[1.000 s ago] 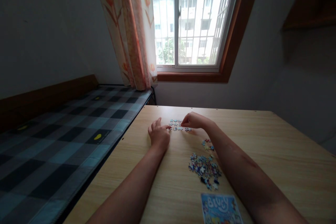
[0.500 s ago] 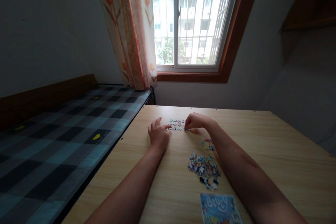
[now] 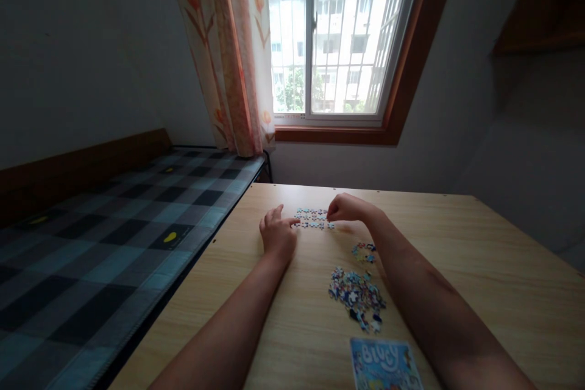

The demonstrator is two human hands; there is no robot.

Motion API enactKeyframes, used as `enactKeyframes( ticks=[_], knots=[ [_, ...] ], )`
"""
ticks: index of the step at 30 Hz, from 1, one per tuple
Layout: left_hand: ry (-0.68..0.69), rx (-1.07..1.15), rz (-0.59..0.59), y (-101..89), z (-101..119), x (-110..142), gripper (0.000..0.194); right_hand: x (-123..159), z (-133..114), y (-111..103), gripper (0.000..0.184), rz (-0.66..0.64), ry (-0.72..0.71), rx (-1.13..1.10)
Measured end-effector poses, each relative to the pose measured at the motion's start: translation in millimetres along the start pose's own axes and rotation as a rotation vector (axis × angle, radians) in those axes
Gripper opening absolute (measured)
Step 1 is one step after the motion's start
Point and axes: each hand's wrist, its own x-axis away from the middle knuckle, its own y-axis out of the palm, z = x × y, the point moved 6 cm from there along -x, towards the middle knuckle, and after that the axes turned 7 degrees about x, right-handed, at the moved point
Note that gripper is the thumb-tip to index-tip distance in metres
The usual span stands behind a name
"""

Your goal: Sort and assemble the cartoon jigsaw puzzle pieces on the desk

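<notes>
Rows of small jigsaw puzzle pieces [image 3: 313, 218] lie at the far part of the wooden table. My left hand [image 3: 278, 234] rests at the left end of these rows, fingers spread, the thumb reaching to the pieces. At their right end is my right hand [image 3: 343, 208], its fingers pinched and pointing down; whether a piece is between the fingertips is too small to tell. A small cluster of pieces [image 3: 364, 251] lies beside my right forearm. Nearer to me is a larger loose pile of puzzle pieces [image 3: 355, 294].
A blue box or card marked "Bluey" [image 3: 386, 364] lies at the table's near edge. Left of the table [image 3: 493, 244] stands a bed with a checked cover [image 3: 137, 244]. A curtain [image 3: 233, 61] and a barred window are behind.
My right hand has shifted slightly away from me, off the nearest row's right end, where a piece now shows more fully. My left hand stays in place. The view has shifted slightly.
</notes>
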Motion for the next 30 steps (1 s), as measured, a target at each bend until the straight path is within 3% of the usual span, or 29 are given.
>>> enactKeyframes(
  ticks=[11,21,24,26,30],
  knots=[
    [0.001,0.027,0.026,-4.8,3,0,0.034,1,0,8,0.018,-0.091,0.053,0.025],
    [0.003,0.057,0.036,-5.7,3,0,0.033,-1,4,3,0.018,-0.006,-0.001,-0.042],
    [0.005,0.077,0.064,-6.8,2,0,0.033,1,10,-7,0.018,0.088,0.001,-0.055],
    [0.009,0.084,0.085,-7.8,1,0,0.032,4,15,-18,0.018,0.222,0.000,-0.052],
    [0.015,0.074,0.118,-10.5,-1,-1,0.024,27,45,-45,0.030,0.712,0.138,-0.153]
  ],
)
